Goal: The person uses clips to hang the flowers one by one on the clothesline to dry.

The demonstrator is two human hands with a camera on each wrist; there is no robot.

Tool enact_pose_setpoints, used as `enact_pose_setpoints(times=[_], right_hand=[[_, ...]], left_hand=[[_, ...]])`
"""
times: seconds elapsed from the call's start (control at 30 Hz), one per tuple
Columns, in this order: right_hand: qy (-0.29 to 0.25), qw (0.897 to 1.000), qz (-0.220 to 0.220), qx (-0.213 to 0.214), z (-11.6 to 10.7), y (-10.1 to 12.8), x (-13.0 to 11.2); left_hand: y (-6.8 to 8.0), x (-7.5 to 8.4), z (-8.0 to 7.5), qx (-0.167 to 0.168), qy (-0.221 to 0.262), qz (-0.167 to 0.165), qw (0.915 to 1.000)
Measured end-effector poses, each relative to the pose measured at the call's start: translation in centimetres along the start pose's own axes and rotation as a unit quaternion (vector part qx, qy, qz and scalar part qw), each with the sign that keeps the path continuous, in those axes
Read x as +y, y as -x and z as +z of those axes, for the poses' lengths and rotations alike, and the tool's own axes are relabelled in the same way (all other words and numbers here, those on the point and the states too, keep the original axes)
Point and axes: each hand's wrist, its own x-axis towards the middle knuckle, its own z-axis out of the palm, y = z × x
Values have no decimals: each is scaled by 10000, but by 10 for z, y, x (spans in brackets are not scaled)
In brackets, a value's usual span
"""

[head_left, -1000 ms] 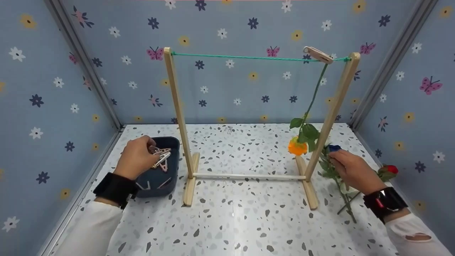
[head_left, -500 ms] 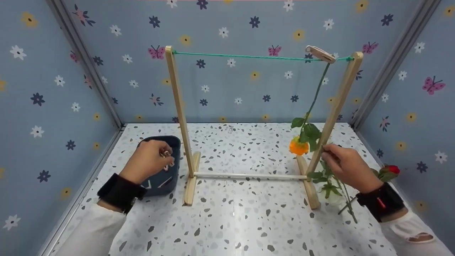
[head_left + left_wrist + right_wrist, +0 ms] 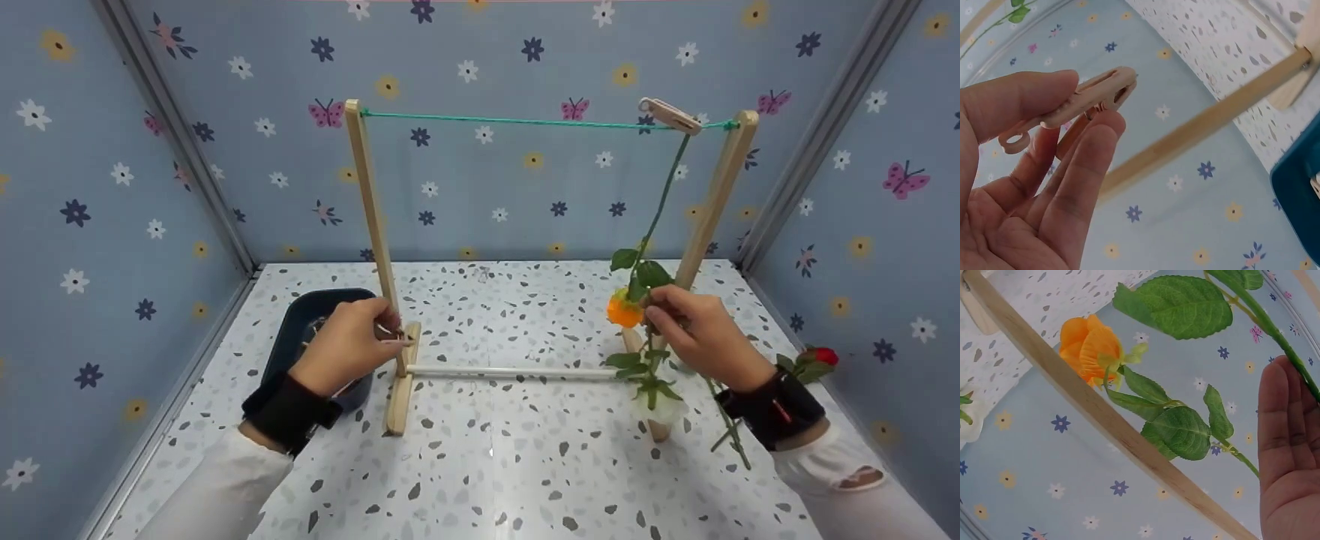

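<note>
My left hand [image 3: 345, 341] pinches a pale clothespin [image 3: 1092, 98] between thumb and fingers, beside the left post of a wooden rack. My right hand [image 3: 697, 334] holds a green-stemmed white flower [image 3: 660, 410] by its stem [image 3: 1280, 340]. Its bloom hangs downward in front of the rack's right foot. Right behind those fingers an orange rose [image 3: 624, 309] hangs head down. A second clothespin [image 3: 671, 116] fixes its stem to the green line [image 3: 495, 119] near the right post.
A dark blue tray [image 3: 281, 349] holding clothespins stands left of the rack, partly hidden by the left forearm. A red rose [image 3: 825, 356] and crossed stems [image 3: 731, 427] lie on the speckled table at right. Wooden posts [image 3: 369, 202] and a low white crossbar [image 3: 517, 371] form the rack.
My left hand has come out of the tray and moved right with a clothespin. My right hand has lifted the white flower from the table and carried it left to the rack.
</note>
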Motion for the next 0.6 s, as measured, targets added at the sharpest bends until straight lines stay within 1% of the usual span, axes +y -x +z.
enact_pose_setpoints(times=[0.07,0.13,0.2,0.3,0.4,0.5,0.6], right_hand=[[-9,10000,-11,-10,2,-4,-1],[-42,10000,0,-27,4,-9,-1],[-154,9999,22,-20,5,-13,-1],[-280,9996,-22,-20,8,-19,0],[-380,9992,-107,-15,11,-25,0],[-461,9988,-137,-28,13,-30,-1],[-472,9988,-127,22,16,-37,-3]], left_hand=[[-2,5,4,-114,276,56,9995],[-5,10,7,-167,344,98,9992],[-8,16,10,-178,319,209,9991],[-12,24,14,-224,195,345,9990],[-15,33,16,-242,-92,595,9979],[-19,42,17,-147,-425,890,9950],[-25,51,17,-22,-532,1101,9925]])
